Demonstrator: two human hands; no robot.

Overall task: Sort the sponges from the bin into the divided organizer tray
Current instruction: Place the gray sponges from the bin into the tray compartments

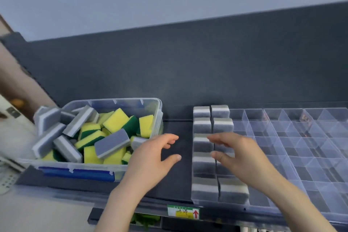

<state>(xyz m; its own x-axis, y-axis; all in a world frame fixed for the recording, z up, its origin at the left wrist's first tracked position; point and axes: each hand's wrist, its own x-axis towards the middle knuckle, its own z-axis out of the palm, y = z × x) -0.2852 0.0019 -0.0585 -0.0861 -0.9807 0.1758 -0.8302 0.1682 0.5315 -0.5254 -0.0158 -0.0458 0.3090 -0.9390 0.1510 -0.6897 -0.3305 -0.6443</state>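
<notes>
A clear plastic bin [159, 111] on the left holds several grey-and-white sponges [112, 142] mixed with yellow-and-green sponges [115, 119]. To its right lies a clear divided organizer tray [293, 137]. Its two leftmost columns are filled with grey sponges [202, 128] standing on edge. My left hand [152, 158] hovers between bin and tray, fingers relaxed and holding nothing. My right hand [237, 153] is over the filled columns, fingers spread and loosely bent, nothing held in it.
The bin and tray sit on a dark work surface [177, 130] backed by a dark wall panel [188, 62]. A label with a red arrow [183, 212] is on the front edge. Light-coloured items lie at the far left [7, 181].
</notes>
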